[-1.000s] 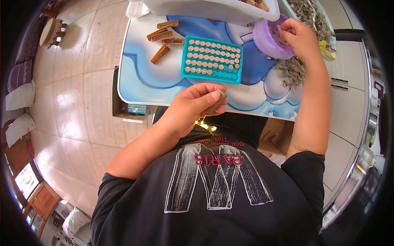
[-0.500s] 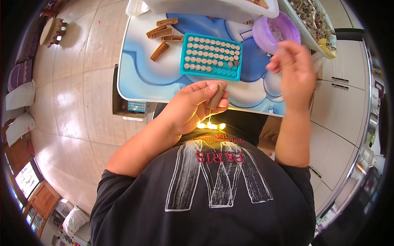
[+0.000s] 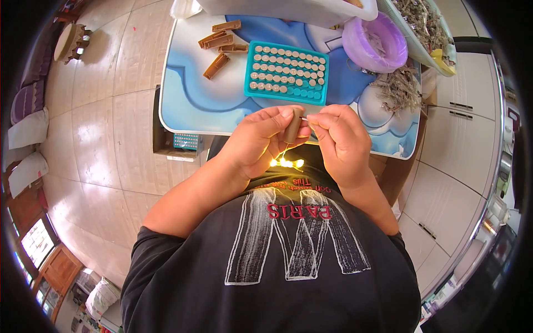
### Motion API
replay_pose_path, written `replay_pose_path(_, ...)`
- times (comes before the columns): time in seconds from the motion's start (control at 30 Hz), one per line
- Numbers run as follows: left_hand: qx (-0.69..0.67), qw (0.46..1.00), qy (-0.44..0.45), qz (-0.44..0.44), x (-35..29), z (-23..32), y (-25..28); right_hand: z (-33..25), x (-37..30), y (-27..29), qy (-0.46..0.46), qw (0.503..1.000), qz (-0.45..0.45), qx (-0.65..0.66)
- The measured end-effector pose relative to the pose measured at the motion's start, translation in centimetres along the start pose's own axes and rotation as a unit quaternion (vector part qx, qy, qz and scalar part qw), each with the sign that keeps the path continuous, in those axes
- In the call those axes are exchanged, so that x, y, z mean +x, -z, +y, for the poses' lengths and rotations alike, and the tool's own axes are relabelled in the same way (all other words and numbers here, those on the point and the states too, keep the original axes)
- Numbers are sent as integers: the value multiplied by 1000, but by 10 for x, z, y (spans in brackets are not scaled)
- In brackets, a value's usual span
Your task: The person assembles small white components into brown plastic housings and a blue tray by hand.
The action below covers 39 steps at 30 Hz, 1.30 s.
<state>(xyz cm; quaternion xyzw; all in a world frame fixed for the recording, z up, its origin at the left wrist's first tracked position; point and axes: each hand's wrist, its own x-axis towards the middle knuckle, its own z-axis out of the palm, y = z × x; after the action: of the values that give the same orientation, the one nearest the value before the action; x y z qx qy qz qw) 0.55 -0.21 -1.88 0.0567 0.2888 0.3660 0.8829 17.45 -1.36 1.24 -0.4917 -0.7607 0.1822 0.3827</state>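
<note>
My left hand (image 3: 266, 130) is closed around a brown cork-shaped light case (image 3: 292, 127), held upright over the table's near edge. From below it hangs a thin wire with glowing yellow lights (image 3: 286, 162), close to my shirt. My right hand (image 3: 338, 136) meets it from the right, thumb and forefinger pinching a small thin pale piece (image 3: 304, 119) against the case's side; its kind is too small to tell. Just beyond my hands sits a teal tray (image 3: 250, 91) with rows of silver button cells (image 3: 276, 71); several slots at its near right show bare teal.
Several brown half-shells (image 3: 222, 41) lie at the table's far left. A purple basin (image 3: 355, 47), a heap of wire lights (image 3: 397, 91), a white bin (image 3: 277, 14) and a pale green basket (image 3: 411, 28) stand far and right. Below left, an open box (image 3: 161, 141) holds another teal tray.
My right hand has come from beside the purple basin to the brown case, now pinching a small piece against it. The heap of wire lights is uncovered. My left hand has hardly moved.
</note>
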Motion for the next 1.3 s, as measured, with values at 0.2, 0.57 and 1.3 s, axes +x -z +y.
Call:
replay_pose_path(0.2,4,1000,-3,-4,0,-1,2,2,-1,-3,-8,1000,-6,-7)
replay_pose_path(0.57,56,998,11,11,-2,1,-6,4,2,-1,5,999,-40,-26)
replay_pose_path(1.3,66,998,20,15,-2,-1,-5,7,-1,-2,12,999,-13,29)
